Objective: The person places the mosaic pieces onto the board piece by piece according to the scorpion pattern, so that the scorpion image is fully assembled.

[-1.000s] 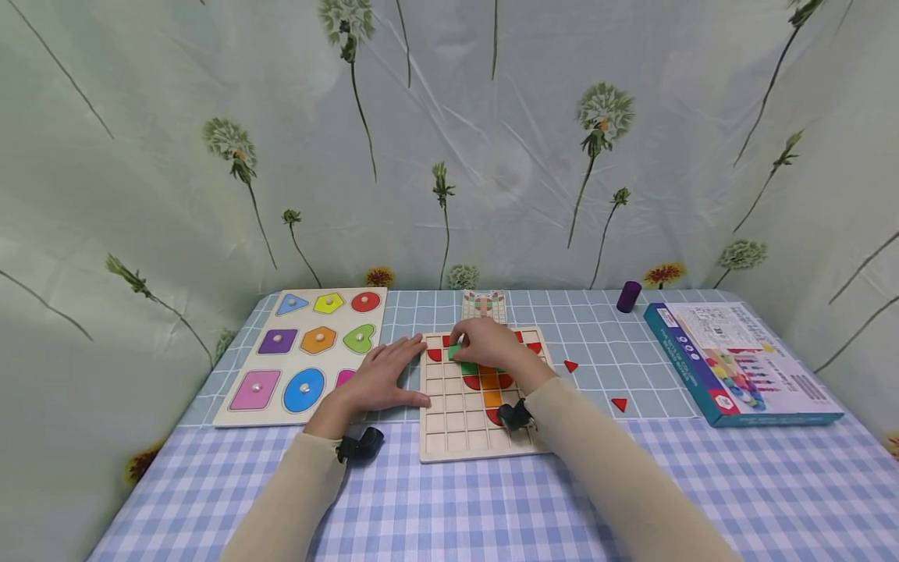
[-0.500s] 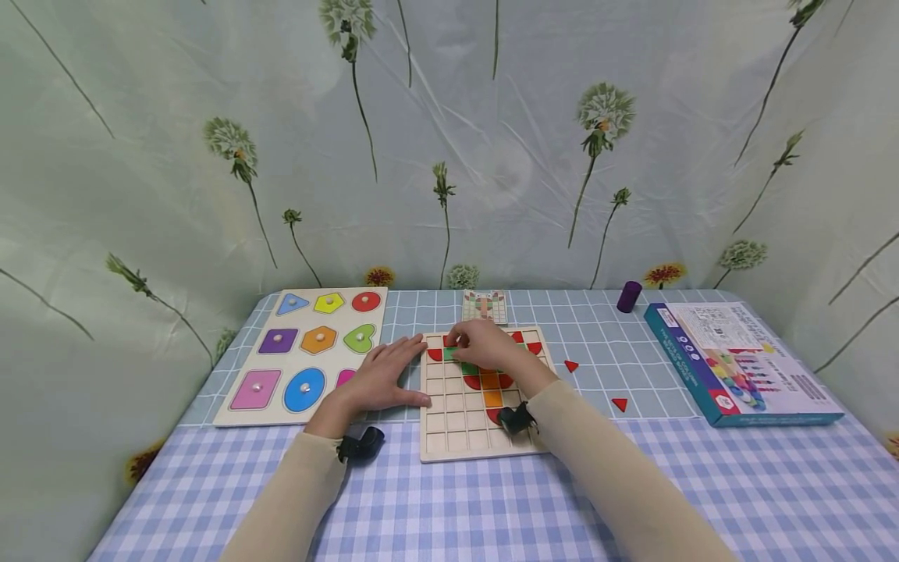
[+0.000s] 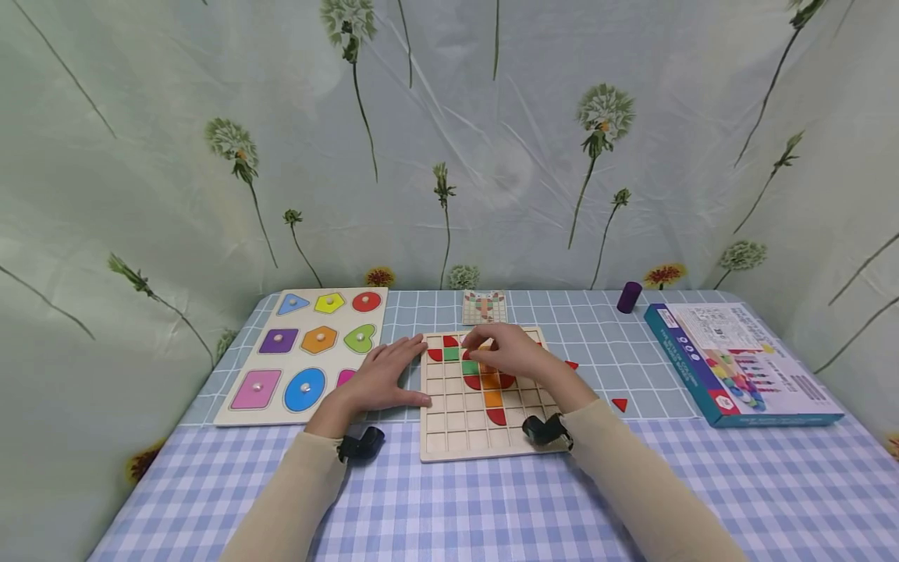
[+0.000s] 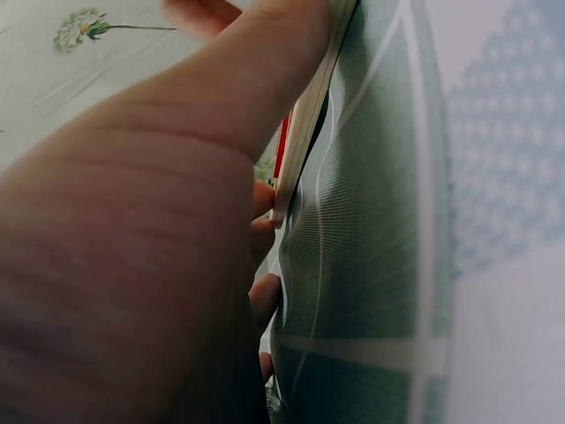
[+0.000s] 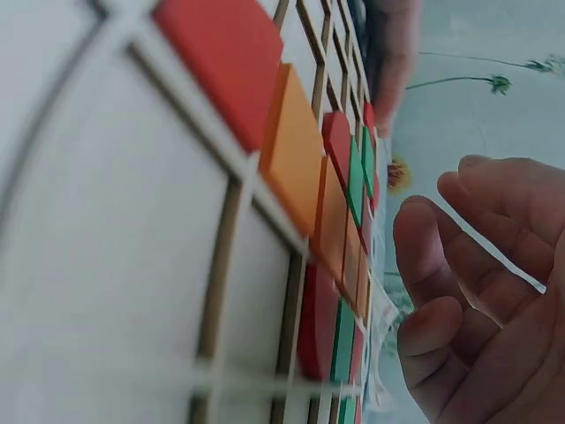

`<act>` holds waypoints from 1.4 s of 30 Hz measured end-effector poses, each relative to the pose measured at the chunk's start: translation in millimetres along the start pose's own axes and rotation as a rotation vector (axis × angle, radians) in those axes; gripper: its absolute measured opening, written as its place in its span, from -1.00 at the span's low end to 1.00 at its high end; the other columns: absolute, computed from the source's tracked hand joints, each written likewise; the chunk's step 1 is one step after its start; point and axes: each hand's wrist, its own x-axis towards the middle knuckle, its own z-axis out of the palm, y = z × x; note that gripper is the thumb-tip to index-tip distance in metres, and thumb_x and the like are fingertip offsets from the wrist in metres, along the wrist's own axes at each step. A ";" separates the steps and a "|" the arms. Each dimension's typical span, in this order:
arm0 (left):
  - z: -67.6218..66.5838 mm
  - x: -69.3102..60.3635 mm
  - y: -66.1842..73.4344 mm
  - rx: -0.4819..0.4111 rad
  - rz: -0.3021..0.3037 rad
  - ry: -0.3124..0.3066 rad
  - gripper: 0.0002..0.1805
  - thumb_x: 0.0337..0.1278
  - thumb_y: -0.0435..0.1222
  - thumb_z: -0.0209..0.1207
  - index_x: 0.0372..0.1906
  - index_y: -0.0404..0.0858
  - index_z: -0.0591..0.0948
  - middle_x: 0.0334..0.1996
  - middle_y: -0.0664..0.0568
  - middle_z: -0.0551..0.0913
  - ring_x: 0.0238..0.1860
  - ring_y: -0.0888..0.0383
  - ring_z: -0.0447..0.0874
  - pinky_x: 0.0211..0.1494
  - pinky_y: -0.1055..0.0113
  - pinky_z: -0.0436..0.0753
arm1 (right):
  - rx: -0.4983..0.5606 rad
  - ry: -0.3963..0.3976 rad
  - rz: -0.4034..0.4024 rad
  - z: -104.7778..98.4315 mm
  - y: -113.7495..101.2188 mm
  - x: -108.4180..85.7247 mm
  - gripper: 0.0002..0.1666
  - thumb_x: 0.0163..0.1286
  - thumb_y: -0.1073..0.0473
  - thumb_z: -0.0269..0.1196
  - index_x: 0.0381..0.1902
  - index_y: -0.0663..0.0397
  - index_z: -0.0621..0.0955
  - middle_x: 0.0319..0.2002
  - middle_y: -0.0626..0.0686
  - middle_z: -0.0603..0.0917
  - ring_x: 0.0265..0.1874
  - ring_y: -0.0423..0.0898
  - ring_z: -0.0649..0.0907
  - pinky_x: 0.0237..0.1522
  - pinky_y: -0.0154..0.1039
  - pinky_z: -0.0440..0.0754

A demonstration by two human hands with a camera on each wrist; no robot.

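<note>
A wooden grid board (image 3: 449,433) lies in front of me, with red, green and orange pieces set in its cells. My left hand (image 3: 382,378) lies along the board's left edge, fingers spread and thumb stretched out. Over the upper middle of the board hovers my right hand (image 3: 509,351), its fingers loosely bent. In the right wrist view no piece shows between the right fingers (image 5: 428,327), which are off the board. A green square (image 3: 451,354) sits in the upper left cells, beside a red piece (image 3: 435,354). Part of the upper right pattern is hidden behind the right hand.
Behind the board stands a small pattern card (image 3: 485,307). Loose red triangles (image 3: 619,405) lie to the right, one partly hidden by the right arm. A shape puzzle board (image 3: 281,398) is at left; a flat box (image 3: 744,363) and purple cylinder (image 3: 629,297) are at right.
My right hand pressed the green square into its cell, then let go and moved right and up off it. The left hand has stayed still.
</note>
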 end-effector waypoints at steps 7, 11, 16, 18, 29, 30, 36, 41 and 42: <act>-0.4 -0.3 -0.2 0.006 0.003 0.000 0.14 -0.06 0.29 0.33 0.58 -0.06 0.14 0.62 0.04 0.06 0.63 -0.08 -0.05 0.61 -0.23 -0.05 | 0.008 0.032 -0.026 -7.4 12.0 -23.5 -0.75 0.42 0.17 0.25 0.02 0.03 0.69 -0.07 0.02 0.74 -0.37 -0.13 0.59 -0.23 -0.29 0.59; 0.4 0.4 -0.8 0.014 0.006 -0.005 0.15 -0.08 0.30 0.33 0.59 -0.06 0.14 0.62 0.03 0.06 0.63 -0.08 -0.06 0.61 -0.22 -0.04 | -0.017 0.051 -0.053 -12.1 18.1 -35.0 -0.77 0.42 0.20 0.25 0.00 0.06 0.69 -0.08 0.03 0.75 -0.35 -0.14 0.59 -0.23 -0.29 0.58; 0.8 0.5 0.5 0.005 0.005 -0.005 0.17 -0.11 0.30 0.35 0.58 -0.07 0.15 0.62 0.03 0.06 0.63 -0.08 -0.06 0.62 -0.23 -0.06 | 0.012 0.048 -0.023 -18.3 24.9 -47.8 -0.77 0.43 0.19 0.24 0.00 0.03 0.69 -0.07 0.03 0.74 -0.36 -0.12 0.61 -0.25 -0.27 0.59; 0.7 0.4 1.2 0.005 0.001 -0.006 0.17 -0.12 0.31 0.36 0.58 -0.07 0.15 0.62 0.03 0.06 0.63 -0.07 -0.06 0.62 -0.22 -0.07 | 0.020 0.050 -0.001 -20.5 28.7 -51.4 -0.77 0.43 0.18 0.24 0.00 0.01 0.69 -0.06 0.02 0.74 -0.36 -0.10 0.60 -0.26 -0.26 0.59; 1.2 1.6 1.2 0.025 -0.025 -0.020 0.19 -0.14 0.34 0.35 0.59 -0.02 0.12 0.63 0.05 0.02 0.64 -0.03 -0.09 0.64 -0.18 -0.09 | 0.010 0.101 0.115 -38.4 50.1 -61.3 -0.72 0.44 0.15 0.23 0.07 0.01 0.68 -0.01 0.08 0.70 -0.26 -0.06 0.57 -0.24 -0.27 0.59; 1.6 2.0 1.2 0.027 -0.025 -0.021 0.19 -0.14 0.35 0.34 0.59 -0.02 0.12 0.63 0.05 0.03 0.64 -0.04 -0.09 0.64 -0.19 -0.09 | 0.004 0.107 0.123 -40.2 52.1 -61.6 -0.72 0.44 0.15 0.24 0.07 0.00 0.68 -0.01 0.08 0.70 -0.25 -0.06 0.56 -0.24 -0.28 0.58; 2.6 2.8 1.1 0.035 -0.029 -0.018 0.20 -0.15 0.36 0.33 0.59 -0.02 0.12 0.62 0.03 0.05 0.64 -0.04 -0.08 0.64 -0.19 -0.08 | -0.014 0.108 0.189 -50.6 64.7 -64.8 -0.67 0.42 0.10 0.26 0.11 -0.05 0.66 -0.01 0.10 0.67 -0.20 -0.03 0.56 -0.22 -0.31 0.59; 3.1 2.9 0.6 0.036 -0.031 -0.014 0.20 -0.15 0.35 0.34 0.59 -0.03 0.12 0.62 0.02 0.06 0.64 -0.05 -0.07 0.64 -0.19 -0.08 | -0.010 0.104 0.221 -57.1 79.9 -70.0 -0.64 0.42 0.11 0.26 0.15 -0.05 0.63 -0.02 0.12 0.63 -0.21 -0.03 0.57 -0.22 -0.31 0.60; 3.3 3.0 0.4 0.036 -0.032 -0.014 0.20 -0.15 0.35 0.34 0.59 -0.03 0.12 0.62 0.02 0.06 0.64 -0.05 -0.07 0.64 -0.19 -0.08 | -0.013 0.106 0.223 -58.1 83.2 -70.9 -0.64 0.42 0.12 0.26 0.15 -0.06 0.63 -0.03 0.12 0.63 -0.22 -0.03 0.57 -0.22 -0.31 0.59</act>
